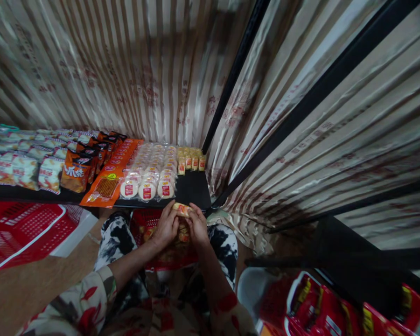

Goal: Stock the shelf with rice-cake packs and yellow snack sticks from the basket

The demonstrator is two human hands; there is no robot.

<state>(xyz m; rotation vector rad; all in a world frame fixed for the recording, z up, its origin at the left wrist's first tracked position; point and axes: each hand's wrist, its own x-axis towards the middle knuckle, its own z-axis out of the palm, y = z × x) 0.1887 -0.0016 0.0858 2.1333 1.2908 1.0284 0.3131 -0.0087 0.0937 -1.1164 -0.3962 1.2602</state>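
Between my two hands is a small yellow snack packet with a red label, held above a red basket at my knees. My left hand grips its left end; my right hand closes on the right end. More yellow packets lie in the basket, partly hidden by my hands. On the black shelf ahead, similar yellow packets stand in rows at the right end. Beside them are stacks of round white wrapped crackers.
Left along the shelf are an orange snack bag, brown bags and white packs. A red basket is on the floor at left. Black metal poles cross the striped curtain. Red packages fill the lower right.
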